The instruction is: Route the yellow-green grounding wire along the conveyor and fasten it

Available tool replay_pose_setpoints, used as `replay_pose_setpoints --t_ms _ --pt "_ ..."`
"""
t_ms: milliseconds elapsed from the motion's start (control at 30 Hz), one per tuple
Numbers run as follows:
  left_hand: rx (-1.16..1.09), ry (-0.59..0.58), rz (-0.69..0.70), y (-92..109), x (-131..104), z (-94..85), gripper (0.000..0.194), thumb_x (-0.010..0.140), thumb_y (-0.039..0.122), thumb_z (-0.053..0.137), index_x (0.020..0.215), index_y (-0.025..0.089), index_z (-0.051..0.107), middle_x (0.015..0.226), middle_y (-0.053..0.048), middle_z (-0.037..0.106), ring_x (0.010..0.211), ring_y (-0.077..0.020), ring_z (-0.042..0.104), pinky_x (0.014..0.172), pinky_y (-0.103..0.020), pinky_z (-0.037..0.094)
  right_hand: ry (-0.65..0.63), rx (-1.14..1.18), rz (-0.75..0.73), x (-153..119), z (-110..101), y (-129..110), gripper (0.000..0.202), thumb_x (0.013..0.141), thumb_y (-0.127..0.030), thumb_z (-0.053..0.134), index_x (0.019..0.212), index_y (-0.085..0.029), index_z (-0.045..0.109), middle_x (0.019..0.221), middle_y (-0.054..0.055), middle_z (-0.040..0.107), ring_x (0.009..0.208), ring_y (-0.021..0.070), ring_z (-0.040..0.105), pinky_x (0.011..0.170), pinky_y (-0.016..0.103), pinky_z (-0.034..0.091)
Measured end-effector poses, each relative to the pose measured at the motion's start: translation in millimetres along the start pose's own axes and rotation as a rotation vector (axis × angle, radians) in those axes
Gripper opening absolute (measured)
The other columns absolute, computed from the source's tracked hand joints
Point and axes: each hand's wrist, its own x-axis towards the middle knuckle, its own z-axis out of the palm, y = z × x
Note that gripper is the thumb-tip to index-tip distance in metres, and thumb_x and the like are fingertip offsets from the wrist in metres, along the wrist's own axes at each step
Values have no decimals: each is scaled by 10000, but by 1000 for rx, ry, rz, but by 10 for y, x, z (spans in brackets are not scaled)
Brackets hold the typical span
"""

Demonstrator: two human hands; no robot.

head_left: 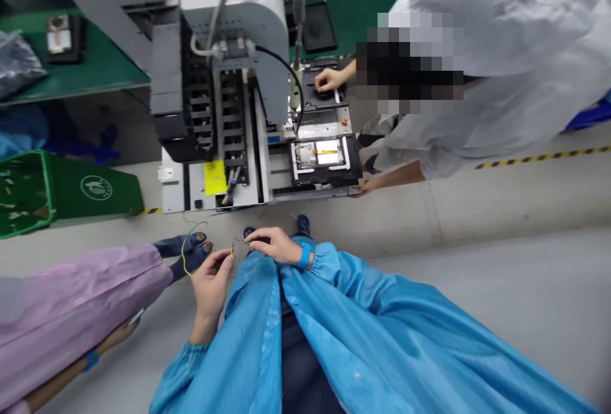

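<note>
My left hand (pixel 212 283) is closed in a pinch on a thin yellow-green wire (pixel 184 252), which loops up and away past the back of the hand. Just to the right, my right hand (pixel 277 245) pinches a thin dark strand, too fine to tell whether it belongs to the same wire. The fingertips of both hands are a short gap apart, held in front of my blue smock (pixel 258 331). A blue band (pixel 304 255) circles my right wrist.
Ahead stands a bench machine (pixel 233 6) with a black fixture (pixel 351 158) carrying an opened device. A co-worker in white (pixel 501 51) has a hand (pixel 329 80) on another fixture. Left are a green bin (pixel 95 191) and a person in a pink smock (pixel 95 286).
</note>
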Motion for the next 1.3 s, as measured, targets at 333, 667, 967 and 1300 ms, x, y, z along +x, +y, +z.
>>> replay_pose_setpoints --t_ms 333,667,967,1300 --pt "-232 -70 -107 -208 763 -901 467 678 423 840 1011 117 722 749 -16 650 635 -81 549 573 -176 449 -1 -174 -67 857 954 -92 245 889 -281 639 1047 -145 769 867 28 720 643 70 562 632 173 439" --pt "-241 -206 -183 -484 1627 -2329 437 690 440 809 939 95 708 649 -12 618 558 -94 526 468 -183 365 74 -262 -26 1821 2326 -249 219 886 -251 638 1014 -133 770 907 44 725 776 105 616 723 205 458" --pt "-367 -158 -164 -520 2112 -2719 545 703 398 821 1145 111 685 700 12 610 568 -82 526 536 -198 434 -6 -275 37 2460 2659 -322 212 888 -255 626 997 -119 747 923 50 727 831 128 625 773 233 468" --pt "266 43 497 -400 2760 -3141 192 920 266 640 1052 159 730 833 -24 637 714 -105 573 690 -226 448 -34 134 262 3364 3009 -296 264 838 -362 705 860 -99 689 662 -18 615 503 50 481 480 167 385"
